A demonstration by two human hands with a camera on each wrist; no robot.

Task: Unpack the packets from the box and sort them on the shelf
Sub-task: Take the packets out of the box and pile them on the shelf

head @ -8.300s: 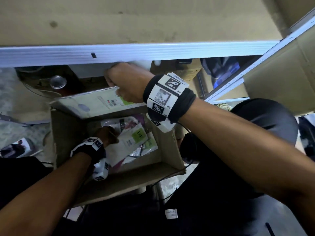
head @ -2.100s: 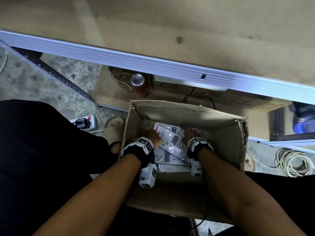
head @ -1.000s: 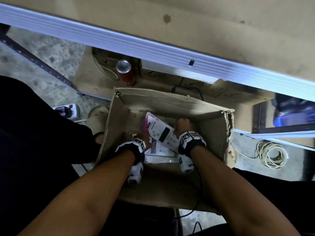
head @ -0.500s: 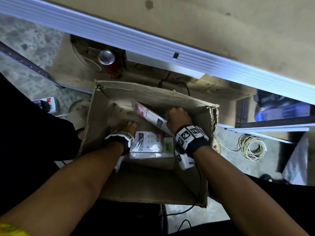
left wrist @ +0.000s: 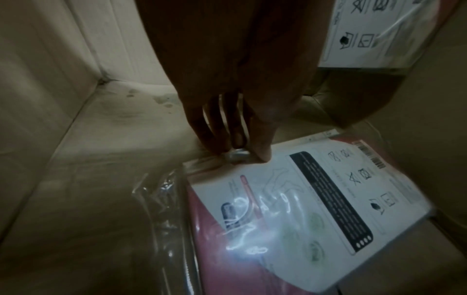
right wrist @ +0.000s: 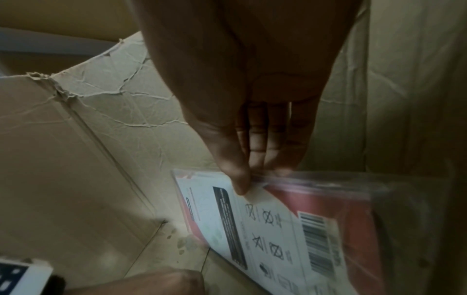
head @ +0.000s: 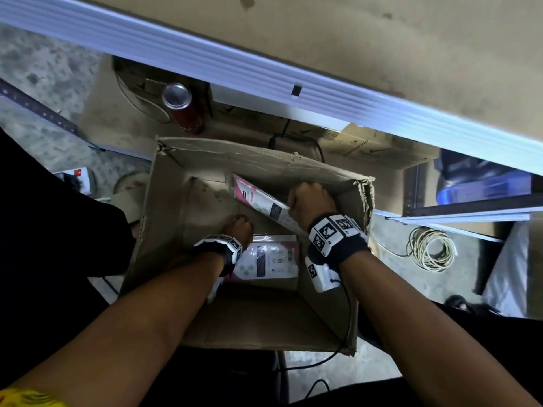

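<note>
An open cardboard box stands on the floor below me. My right hand pinches the top edge of a pink-and-white packet in clear plastic and holds it tilted above the box floor; in the right wrist view the thumb lies on the packet. My left hand reaches down to the box floor and pinches the plastic edge of a second packet lying flat. In the left wrist view, the fingertips grip that packet at its upper edge.
A shelf with a pale metal front rail spans the top. Below it stand a red can and flat cartons. A coil of cable lies on the floor at right, a power strip at left.
My right hand has lifted one packet up off the pile and tilted it. My left hand has moved to the edge of the packet left on the box floor.
</note>
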